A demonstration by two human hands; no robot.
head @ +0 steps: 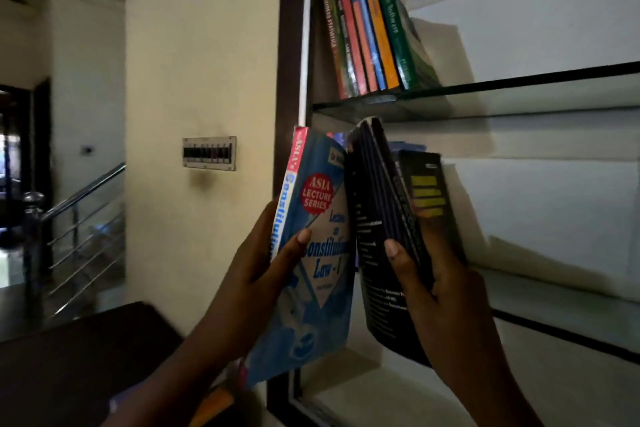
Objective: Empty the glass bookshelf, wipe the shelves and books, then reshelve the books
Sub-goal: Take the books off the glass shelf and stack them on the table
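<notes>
Left hand grips one glossy blue paperback book; right hand clasps several thin black softcover books.
About six colourful paperbacks lean on the upper glass shelf.

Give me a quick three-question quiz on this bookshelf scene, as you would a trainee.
1. True or false: the left hand holds the blue Constitutional Law book.
2. Which book is rightmost on the upper glass shelf? A red, B green, C orange.
3. Fill in: the books gripped by the right hand are ____ in colour.
Key: 1 true; 2 B, the green System Software book; 3 black.
</notes>
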